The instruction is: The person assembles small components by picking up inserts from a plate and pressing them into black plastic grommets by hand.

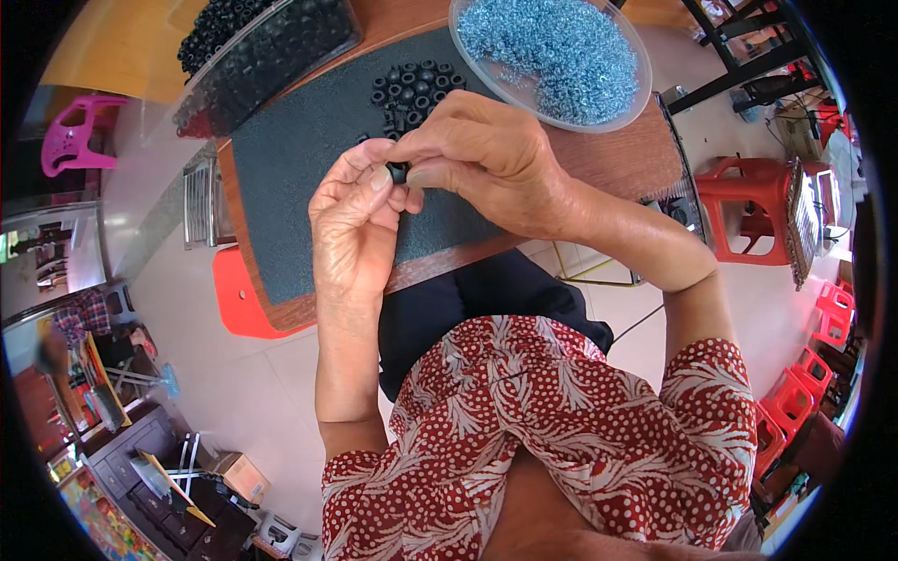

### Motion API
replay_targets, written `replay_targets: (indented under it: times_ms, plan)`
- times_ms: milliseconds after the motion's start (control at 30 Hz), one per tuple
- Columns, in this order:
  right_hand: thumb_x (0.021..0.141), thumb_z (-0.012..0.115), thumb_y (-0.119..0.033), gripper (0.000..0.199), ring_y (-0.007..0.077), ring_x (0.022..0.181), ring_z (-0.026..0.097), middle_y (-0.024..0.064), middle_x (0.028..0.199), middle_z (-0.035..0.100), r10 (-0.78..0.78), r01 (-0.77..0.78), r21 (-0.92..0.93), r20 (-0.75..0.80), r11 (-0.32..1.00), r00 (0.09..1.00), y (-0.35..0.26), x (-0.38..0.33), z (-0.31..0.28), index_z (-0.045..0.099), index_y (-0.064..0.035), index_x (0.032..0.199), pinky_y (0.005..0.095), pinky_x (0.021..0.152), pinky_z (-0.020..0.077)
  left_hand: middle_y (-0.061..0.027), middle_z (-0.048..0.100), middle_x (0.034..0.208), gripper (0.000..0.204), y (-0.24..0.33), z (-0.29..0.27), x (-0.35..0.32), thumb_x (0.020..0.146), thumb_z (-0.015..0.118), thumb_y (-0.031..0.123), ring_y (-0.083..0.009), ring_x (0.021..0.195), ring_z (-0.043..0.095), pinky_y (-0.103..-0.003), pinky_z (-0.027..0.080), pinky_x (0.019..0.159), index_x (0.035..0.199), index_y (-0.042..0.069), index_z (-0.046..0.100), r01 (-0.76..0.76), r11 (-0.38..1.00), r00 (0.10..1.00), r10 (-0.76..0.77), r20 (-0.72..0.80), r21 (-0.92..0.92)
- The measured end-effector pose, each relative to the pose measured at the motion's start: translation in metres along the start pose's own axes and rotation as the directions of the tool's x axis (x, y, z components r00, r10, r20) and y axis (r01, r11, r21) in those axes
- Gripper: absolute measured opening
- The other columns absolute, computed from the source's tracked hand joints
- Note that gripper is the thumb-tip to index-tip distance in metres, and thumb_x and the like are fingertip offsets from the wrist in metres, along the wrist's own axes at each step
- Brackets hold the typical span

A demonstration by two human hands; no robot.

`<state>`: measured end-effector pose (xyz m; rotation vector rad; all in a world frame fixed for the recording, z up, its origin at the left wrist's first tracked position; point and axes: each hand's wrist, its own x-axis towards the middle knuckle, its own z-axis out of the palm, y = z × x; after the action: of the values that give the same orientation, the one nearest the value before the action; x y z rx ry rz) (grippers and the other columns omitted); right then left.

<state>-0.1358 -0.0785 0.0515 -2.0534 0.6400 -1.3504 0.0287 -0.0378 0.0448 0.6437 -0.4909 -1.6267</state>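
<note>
Between the fingertips of both hands is a small black round part (pixel 398 173), held above the dark mat (pixel 299 196). My left hand (pixel 355 201) grips it with thumb and fingers from the left. From the right, my right hand (pixel 486 154) closes thumb and forefinger at the same part; whether it also pinches something smaller is hidden. Just beyond my hands lies a loose group of similar black parts (pixel 409 91), several showing a hole in the middle. My right hand partly covers that group.
A clear bin (pixel 271 70) of black parts stands at the far left of the wooden table (pixel 608 173). At the far right sits a round clear tray (pixel 613 117) heaped with tiny shiny bluish pieces. A red stool (pixel 748 210) is to the right, a pink chair (pixel 70 136) to the left.
</note>
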Motion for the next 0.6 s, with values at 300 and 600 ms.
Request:
replay_targets:
  times_ms: [300,600]
  plan:
    - [0.065,0.066,-0.003,0.023,0.0231,0.070,0.056,0.0070,0.071,0.056,-0.044,0.042,-0.156,-0.011,0.987,0.999,0.005,-0.013,0.007,0.069,-0.0102,0.087,0.0323,0.059,0.0466,-0.0104,0.063,0.086,0.021,-0.017,-0.012,-0.011,0.083,0.060,0.002,-0.0183,0.066,0.059,-0.031,0.048,0.062,0.102,-0.006,0.058,0.010,0.996,0.997,-0.003,-0.075,0.090]
    - [0.061,0.065,-0.004,0.022,0.0206,0.072,0.053,0.0045,0.076,0.058,-0.141,0.203,-0.376,0.186,0.904,0.972,-0.005,-0.017,0.013,0.065,-0.0081,0.083,0.0290,0.060,0.0448,-0.0123,0.063,0.084,0.021,-0.020,-0.013,-0.024,0.083,0.058,-0.001,-0.0179,0.066,0.058,-0.031,0.048,0.062,0.103,-0.008,0.059,0.051,0.999,0.982,-0.048,-0.184,0.014]
